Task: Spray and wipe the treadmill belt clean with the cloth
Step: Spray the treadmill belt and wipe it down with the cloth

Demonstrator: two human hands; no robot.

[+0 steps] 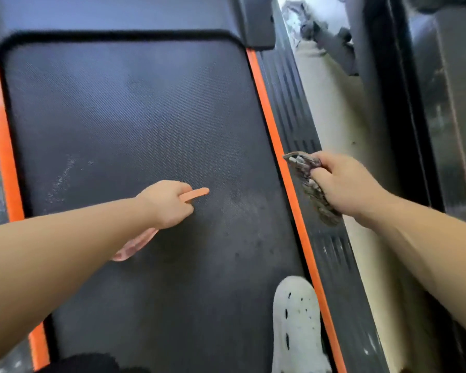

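1. The left hand [165, 203] grips a pink spray bottle [135, 244] over the dark treadmill belt [124, 125] — its orange trigger [195, 194] juts forward.
2. The right hand [342, 181] is closed around a bunched, patterned cloth [311, 181] above the ribbed side rail [293, 111], beyond the orange strip [277, 146].
3. A white perforated shoe [296, 324] stands on the belt's near right edge.

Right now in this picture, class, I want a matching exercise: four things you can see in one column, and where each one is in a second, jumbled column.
Things:
1. spray bottle
2. cloth
3. white shoe
4. orange strip

Places:
A. standing on the treadmill belt, lower right
B. gripped in the left hand, over the belt
C. running along the belt's right edge
D. bunched in the right hand, over the ribbed side rail

Pairs: 1-B, 2-D, 3-A, 4-C
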